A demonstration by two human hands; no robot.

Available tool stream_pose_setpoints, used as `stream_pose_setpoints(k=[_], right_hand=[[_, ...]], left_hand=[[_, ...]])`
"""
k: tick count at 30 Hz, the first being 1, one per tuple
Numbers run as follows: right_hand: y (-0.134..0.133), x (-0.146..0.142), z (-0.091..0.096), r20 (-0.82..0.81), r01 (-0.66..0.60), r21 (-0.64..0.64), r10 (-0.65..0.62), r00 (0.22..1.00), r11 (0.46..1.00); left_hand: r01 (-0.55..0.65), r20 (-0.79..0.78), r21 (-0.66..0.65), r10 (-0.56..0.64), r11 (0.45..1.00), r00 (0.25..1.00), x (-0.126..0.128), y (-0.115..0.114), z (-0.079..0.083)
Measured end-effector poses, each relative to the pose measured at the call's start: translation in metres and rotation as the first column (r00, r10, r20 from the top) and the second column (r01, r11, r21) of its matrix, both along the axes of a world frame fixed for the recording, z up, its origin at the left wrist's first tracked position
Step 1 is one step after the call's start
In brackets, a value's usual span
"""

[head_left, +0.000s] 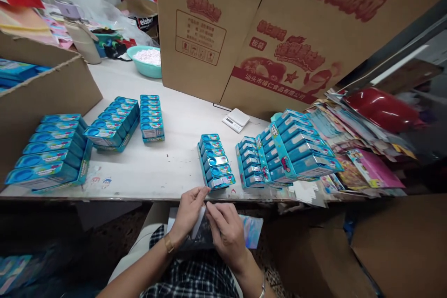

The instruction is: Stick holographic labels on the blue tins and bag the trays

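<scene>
My left hand (188, 212) is over my lap, just below the table edge, with thumb and forefinger pinched together. A thin pale sheet (198, 222) stands curled under its palm and seems held there. My right hand (226, 230) is close beside it, its fingers drawn into a pinch; what is between them is too small to make out. Beneath both hands lies a shiny holographic sheet (252, 232), showing to the right and partly covered. On the table, right in front of the hands, a tray of small blue boxes (214, 160) stands in a row.
More blue boxes in trays stand at left (52, 153) and right (286, 149). A small white scale (236, 120) sits before a big carton (223, 32). Further back is a green bowl (145, 67) of pale pieces. An open carton (45, 84) borders the left.
</scene>
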State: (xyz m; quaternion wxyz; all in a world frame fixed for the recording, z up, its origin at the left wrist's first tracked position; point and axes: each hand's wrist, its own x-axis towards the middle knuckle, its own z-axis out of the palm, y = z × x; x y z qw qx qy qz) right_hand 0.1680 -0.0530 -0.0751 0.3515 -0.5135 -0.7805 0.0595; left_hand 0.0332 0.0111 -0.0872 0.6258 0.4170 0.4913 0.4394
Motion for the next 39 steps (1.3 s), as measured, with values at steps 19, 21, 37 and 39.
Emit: stream_pose_setpoints(k=[19, 21, 37, 39], right_hand=[[0.007, -0.006, 0.001, 0.068, 0.0, 0.085, -0.006, 0.998, 0.996], [0.006, -0.01, 0.016, -0.013, -0.004, 0.016, 0.004, 1.0, 1.0], [0.102, 0.01, 0.059, -0.536, 0.012, -0.591, -0.404, 0.741, 0.806], [0.105, 0.011, 0.053, -0.533, 0.01, -0.609, -0.419, 0.735, 0.793]], left_hand=[[-0.05, 0.016, -0.081, 0.051, 0.995, 0.999, 0.007, 0.013, -0.011], [-0.063, 0.004, -0.073, 0.064, 0.995, 0.998, 0.0, 0.021, -0.014], [0.229, 0.105, -0.003, -0.227, 0.973, 0.968, -0.015, 0.035, 0.0], [0.192, 0.068, -0.039, -0.189, 0.981, 0.98, -0.011, 0.043, 0.001]])
